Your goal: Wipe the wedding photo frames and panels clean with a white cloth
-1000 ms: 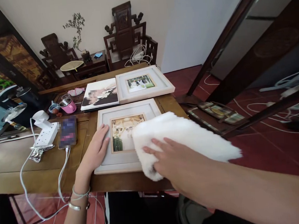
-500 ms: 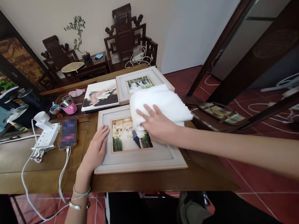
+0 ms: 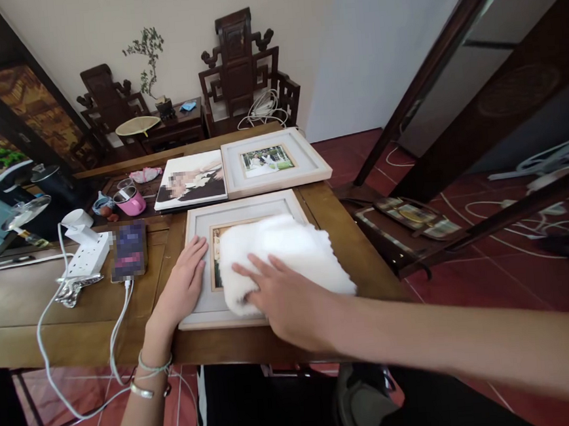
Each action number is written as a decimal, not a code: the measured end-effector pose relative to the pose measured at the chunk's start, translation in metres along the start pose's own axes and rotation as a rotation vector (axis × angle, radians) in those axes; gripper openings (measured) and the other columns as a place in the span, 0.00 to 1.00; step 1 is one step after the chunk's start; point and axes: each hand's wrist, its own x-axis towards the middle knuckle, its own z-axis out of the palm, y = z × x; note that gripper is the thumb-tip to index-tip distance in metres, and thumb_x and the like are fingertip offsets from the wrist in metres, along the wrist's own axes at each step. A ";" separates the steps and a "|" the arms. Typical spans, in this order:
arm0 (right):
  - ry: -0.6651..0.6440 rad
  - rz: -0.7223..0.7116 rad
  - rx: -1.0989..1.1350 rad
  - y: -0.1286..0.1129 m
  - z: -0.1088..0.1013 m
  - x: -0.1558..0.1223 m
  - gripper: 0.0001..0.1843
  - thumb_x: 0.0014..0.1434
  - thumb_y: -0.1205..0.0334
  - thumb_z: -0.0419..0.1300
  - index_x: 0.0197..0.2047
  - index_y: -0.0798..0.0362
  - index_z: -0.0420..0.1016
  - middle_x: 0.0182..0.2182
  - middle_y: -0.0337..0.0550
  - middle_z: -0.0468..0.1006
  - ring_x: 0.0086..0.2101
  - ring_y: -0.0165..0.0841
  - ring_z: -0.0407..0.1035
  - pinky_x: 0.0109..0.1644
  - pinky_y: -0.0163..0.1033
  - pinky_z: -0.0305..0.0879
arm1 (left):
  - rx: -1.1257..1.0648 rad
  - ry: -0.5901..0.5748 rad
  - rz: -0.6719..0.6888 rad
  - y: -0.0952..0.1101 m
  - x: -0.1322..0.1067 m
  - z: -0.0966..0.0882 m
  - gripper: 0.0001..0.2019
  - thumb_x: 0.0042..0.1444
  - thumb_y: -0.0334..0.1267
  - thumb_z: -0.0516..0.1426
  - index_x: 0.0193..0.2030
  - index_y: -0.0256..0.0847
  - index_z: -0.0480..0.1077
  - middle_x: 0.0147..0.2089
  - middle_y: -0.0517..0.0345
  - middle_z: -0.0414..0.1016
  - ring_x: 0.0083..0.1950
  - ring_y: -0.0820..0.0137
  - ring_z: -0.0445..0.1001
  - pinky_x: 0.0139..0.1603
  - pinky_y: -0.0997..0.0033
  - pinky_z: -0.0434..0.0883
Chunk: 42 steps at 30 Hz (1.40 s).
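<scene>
A picture frame (image 3: 206, 314) with a pale mat and light wood edge lies flat on the wooden table near its front edge. My left hand (image 3: 186, 280) rests flat along the frame's left side, fingers stretched out. Under my right hand (image 3: 284, 298) is a thick white towel (image 3: 286, 239), pressed onto the frame's glass. The right fingers are spread over it, with the thumb at its front edge. Most of the photo and the frame's lower right part are hidden by the towel and hand.
Behind lie a second picture frame (image 3: 309, 152) and a photo panel (image 3: 191, 181). To the left are a pink cup (image 3: 130, 203), a phone (image 3: 128, 251) on a white cable and a power strip (image 3: 89, 254). A dark wooden stand (image 3: 415, 242) is at right.
My right hand has pulled the towel toward me and slightly left, from the frame's upper right to its lower middle. The rear frame's photo is now uncovered. My left hand stays put.
</scene>
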 end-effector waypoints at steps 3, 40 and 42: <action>0.135 0.108 -0.112 0.027 0.002 0.036 0.26 0.57 0.74 0.53 0.59 0.57 0.72 0.71 0.54 0.40 0.68 0.58 0.30 0.65 0.73 0.32 | -0.031 0.003 0.011 0.002 -0.001 -0.001 0.23 0.69 0.41 0.43 0.65 0.36 0.62 0.69 0.45 0.61 0.73 0.63 0.53 0.73 0.52 0.51; 0.078 0.206 -0.111 0.031 0.003 -0.012 0.23 0.51 0.74 0.59 0.51 0.61 0.78 0.68 0.63 0.51 0.66 0.64 0.41 0.64 0.73 0.42 | -0.058 0.129 -0.032 0.000 -0.004 -0.001 0.19 0.67 0.39 0.47 0.60 0.40 0.68 0.68 0.46 0.62 0.72 0.60 0.56 0.71 0.50 0.55; -0.039 0.161 -0.019 0.007 0.004 -0.025 0.25 0.47 0.71 0.64 0.51 0.57 0.78 0.68 0.62 0.50 0.65 0.66 0.42 0.63 0.73 0.44 | -0.023 0.178 -0.093 -0.002 -0.005 0.001 0.20 0.65 0.40 0.49 0.62 0.39 0.65 0.72 0.44 0.53 0.73 0.58 0.51 0.71 0.49 0.53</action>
